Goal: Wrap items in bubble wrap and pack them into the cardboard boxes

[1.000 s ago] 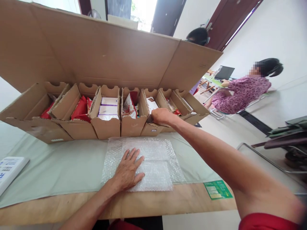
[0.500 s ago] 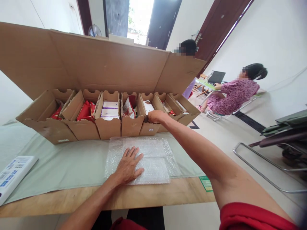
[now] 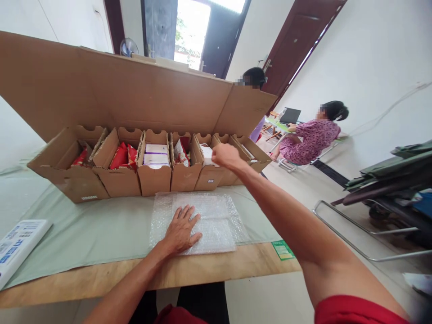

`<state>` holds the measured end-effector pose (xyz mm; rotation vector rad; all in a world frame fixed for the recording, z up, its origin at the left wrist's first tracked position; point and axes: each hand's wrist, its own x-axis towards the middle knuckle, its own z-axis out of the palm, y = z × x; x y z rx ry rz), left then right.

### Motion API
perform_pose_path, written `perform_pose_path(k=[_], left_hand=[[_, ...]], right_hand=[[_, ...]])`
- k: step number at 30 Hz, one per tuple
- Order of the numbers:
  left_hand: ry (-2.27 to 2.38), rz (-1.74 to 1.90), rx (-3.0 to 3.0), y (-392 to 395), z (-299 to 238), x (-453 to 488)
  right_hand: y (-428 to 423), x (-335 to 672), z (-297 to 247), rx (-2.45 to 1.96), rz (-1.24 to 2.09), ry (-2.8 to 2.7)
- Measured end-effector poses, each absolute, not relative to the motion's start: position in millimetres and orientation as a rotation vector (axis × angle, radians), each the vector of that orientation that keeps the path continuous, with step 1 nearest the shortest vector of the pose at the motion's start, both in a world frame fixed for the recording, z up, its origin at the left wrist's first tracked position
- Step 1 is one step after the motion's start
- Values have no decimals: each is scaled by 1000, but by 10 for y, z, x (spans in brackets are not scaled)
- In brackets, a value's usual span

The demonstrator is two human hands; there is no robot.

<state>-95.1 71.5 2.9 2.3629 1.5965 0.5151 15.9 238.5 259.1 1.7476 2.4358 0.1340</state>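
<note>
My left hand (image 3: pixel 181 230) lies flat with fingers spread on sheets of bubble wrap (image 3: pixel 216 234) at the table's front. My right hand (image 3: pixel 225 155) reaches to a row of open cardboard bins and hangs over the front rim of one cardboard bin (image 3: pixel 209 177) bearing a small label. Its fingers are curled closed; whatever they may hold is hidden. White packs (image 3: pixel 204 152) stand in that bin, just left of the fist. The bin (image 3: pixel 189 177) to its left contains a red-and-white bag (image 3: pixel 182 155).
Farther left, bins hold white-and-purple boxes (image 3: pixel 156 155) and red packets (image 3: pixel 123 157). A tall cardboard panel (image 3: pixel 151 94) rises behind the row. A white printed box (image 3: pixel 20 247) lies at the table's left. Two people sit beyond; a folded metal-framed item (image 3: pixel 367 243) stands at right.
My right hand has risen slightly out of the labelled bin, its fist now showing above the rim. My left hand stays on the bubble wrap. The view has turned slightly right.
</note>
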Motion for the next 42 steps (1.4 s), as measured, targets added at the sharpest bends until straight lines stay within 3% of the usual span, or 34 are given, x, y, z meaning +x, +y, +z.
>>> perform_pose_path(k=[3, 5, 7, 11, 14, 17, 19, 21, 24, 27, 30, 33, 38, 42], left_hand=[[1582, 537, 2314, 718, 41, -942], [1578, 633, 2247, 719, 79, -939], [1562, 842, 2113, 704, 159, -947], [1202, 1278, 1471, 557, 429, -959], [786, 1323, 855, 351, 626, -882], [780, 1350, 524, 173, 726, -731], [932, 1407, 445, 111, 735, -658], [1074, 1454, 435, 84, 721, -637], [1213, 1454, 458, 56, 710, -646], [1235, 1407, 486, 0, 755, -612], [1205, 1329, 590, -79, 850, -575], [1024, 1248, 600, -146, 940, -641], [645, 1089, 413, -215, 930, -889], [541, 1092, 360, -248, 812, -999]], right_hand=[[2153, 552, 2909, 1874, 33, 2794], [1940, 875, 2919, 1888, -412, 3146], [1703, 1145, 2728, 1819, -1081, 3304], [1244, 1316, 1981, 1822, -2210, 3007], [919, 1176, 1398, 1905, -2691, 2653], [608, 1021, 942, 1888, -3035, 2165], [414, 1002, 739, 1915, -3117, 1886], [231, 1059, 636, 2129, -2980, 1898], [-16, 1172, 649, 2433, -2243, 2632], [-156, 1144, 713, 1962, -1277, 3424], [-107, 1027, 671, 1607, -916, 3492], [72, 1020, 564, 1802, -1293, 3225], [261, 1174, 479, 1695, -2625, 2470], [168, 1155, 425, 1881, -2927, 2134]])
